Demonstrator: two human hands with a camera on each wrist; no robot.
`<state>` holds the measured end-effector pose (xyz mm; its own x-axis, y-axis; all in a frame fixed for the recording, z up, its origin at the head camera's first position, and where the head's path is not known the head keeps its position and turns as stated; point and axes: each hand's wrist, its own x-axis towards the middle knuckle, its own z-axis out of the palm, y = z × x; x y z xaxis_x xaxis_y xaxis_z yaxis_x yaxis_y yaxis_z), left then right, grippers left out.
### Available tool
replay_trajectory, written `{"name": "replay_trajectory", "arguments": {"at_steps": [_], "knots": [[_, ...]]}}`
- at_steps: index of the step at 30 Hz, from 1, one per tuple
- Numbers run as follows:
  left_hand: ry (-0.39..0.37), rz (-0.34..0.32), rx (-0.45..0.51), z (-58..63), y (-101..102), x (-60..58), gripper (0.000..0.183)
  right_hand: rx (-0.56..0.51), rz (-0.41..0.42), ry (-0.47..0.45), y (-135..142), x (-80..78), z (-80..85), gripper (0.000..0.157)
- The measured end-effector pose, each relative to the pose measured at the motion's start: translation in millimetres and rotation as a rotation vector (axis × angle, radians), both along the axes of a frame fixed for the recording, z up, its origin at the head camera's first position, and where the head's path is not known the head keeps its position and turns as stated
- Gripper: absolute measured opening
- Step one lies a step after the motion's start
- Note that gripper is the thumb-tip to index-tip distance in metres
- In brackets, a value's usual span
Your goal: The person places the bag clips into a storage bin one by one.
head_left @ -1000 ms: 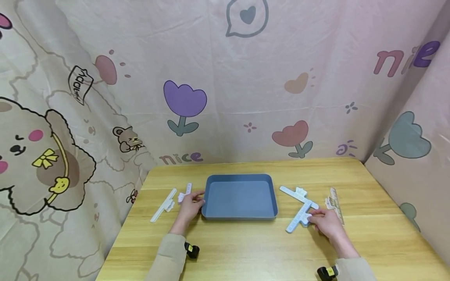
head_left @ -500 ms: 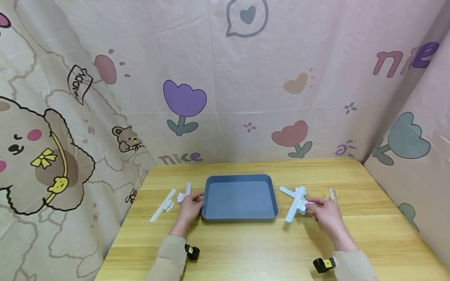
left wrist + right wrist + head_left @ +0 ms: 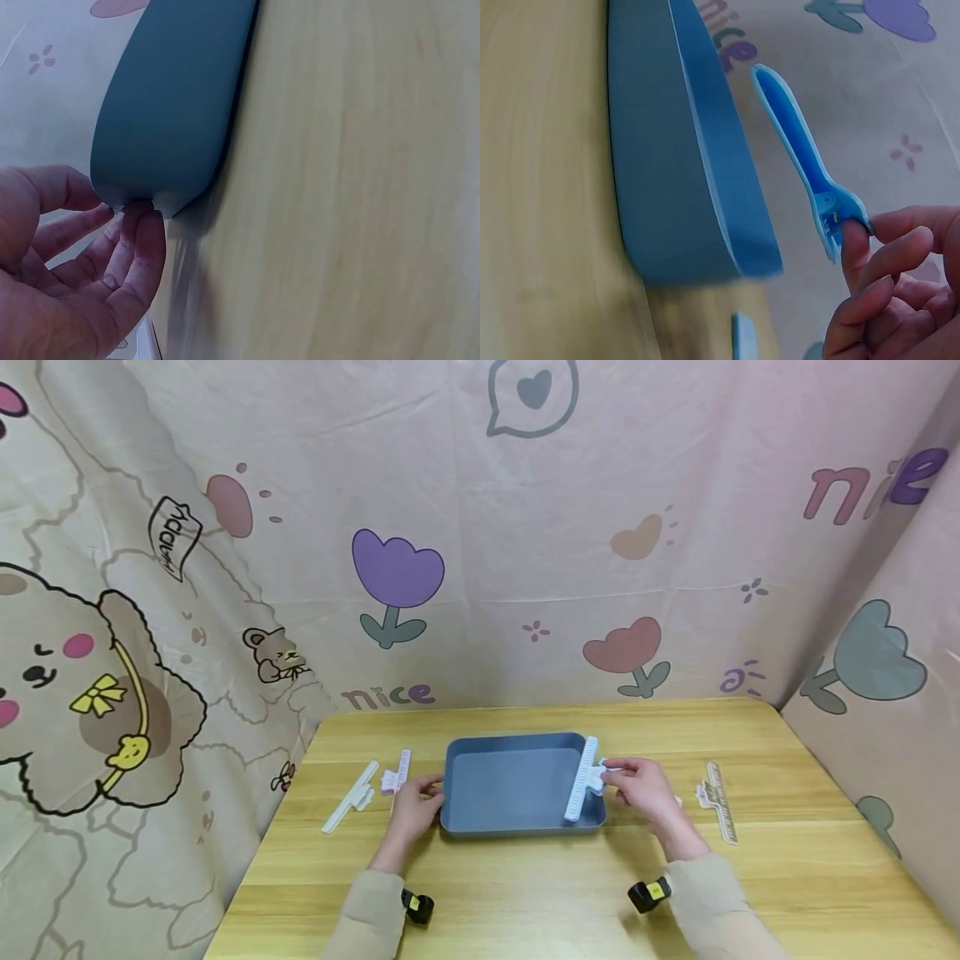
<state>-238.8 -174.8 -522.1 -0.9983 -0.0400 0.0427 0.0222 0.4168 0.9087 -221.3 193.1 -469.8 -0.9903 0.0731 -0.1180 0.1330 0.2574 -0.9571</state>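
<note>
My right hand (image 3: 645, 789) pinches a light blue ruler clip (image 3: 581, 785) by its handle and holds it over the right end of the grey-blue tray (image 3: 501, 787). In the right wrist view, the clip's hollow underside (image 3: 791, 127) and small spring show, with thumb and finger on the handle. My left hand (image 3: 414, 812) touches the tray's left end with loosely bent fingers. The left wrist view shows those fingertips (image 3: 139, 210) against the outside of the tray wall (image 3: 172, 97). Another pale clip lies mostly hidden behind my right hand.
To the left lie a white clip (image 3: 351, 797) and a pale purple clip (image 3: 402, 768), partly covered by my left hand. A clear clip (image 3: 720, 802) lies at the right on the wooden table (image 3: 525, 902). A patterned curtain (image 3: 480, 527) hangs behind.
My right hand has lifted the blue clip off the table and carried it left to the tray. The tray has shifted slightly right and turned a little, my left hand moving with it.
</note>
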Motion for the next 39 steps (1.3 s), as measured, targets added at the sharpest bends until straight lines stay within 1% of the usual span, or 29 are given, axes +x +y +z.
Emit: {"name": "replay_trajectory", "arguments": {"at_steps": [5,8,13,16,21,25,29,33,39], "knots": [[0.008,-0.006,-0.003,-2.2,2,-0.2,0.037,-0.030,0.035,-0.011,-24,-11.8,-4.2,0.029],[-0.001,-0.008,0.017,-3.5,1,-0.7,0.037,-0.039,0.065,-0.032,-39,-17.4,-6.5,0.026],[-0.052,-0.021,0.126,-5.6,-1,-0.6,0.040,-0.050,0.123,-0.056,-62,-25.0,-11.5,0.024],[-0.092,-0.019,0.192,-6.5,-2,-0.8,0.042,-0.049,0.155,-0.050,-74,-28.3,-14.5,0.022],[-0.137,-0.007,0.248,-4.8,-1,0.3,0.044,-0.056,0.176,-0.039,-90,-32.7,-21.1,0.020],[-0.161,-0.014,0.271,-5.3,-1,0.5,0.045,-0.057,0.191,-0.044,-99,-33.4,-27.0,0.020],[-0.163,-0.024,0.273,-6.2,-2,0.7,0.045,-0.058,0.223,-0.053,-108,-34.1,-30.9,0.021],[-0.160,-0.026,0.271,-5.8,-1,1.2,0.044,-0.038,0.226,-0.068,-118,-38.3,-33.1,0.020],[-0.161,-0.009,0.273,-4.1,2,3.6,0.045,-0.010,0.221,-0.079,-134,-47.3,-32.6,0.019]]}}
